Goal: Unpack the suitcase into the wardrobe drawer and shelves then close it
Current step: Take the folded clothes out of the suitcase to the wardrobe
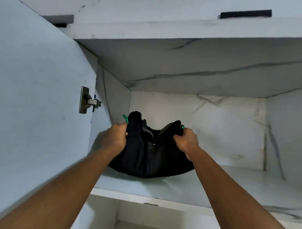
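Note:
A folded black garment (150, 154) with a zip down its middle sags between my two hands, its lower edge on the white marbled wardrobe shelf (161, 187). My left hand (115, 138) grips the garment's left end. My right hand (186, 142) grips its right end. Small green bits (125, 118) stick out of the fabric beside both hands. The suitcase is not in view.
The open wardrobe door (40, 95) stands close on the left, with a metal hinge (88, 100). Another shelf (201, 64) forms the low ceiling above the garment. The shelf's right part (239, 184) lies bare. A lower compartment (107, 216) opens beneath.

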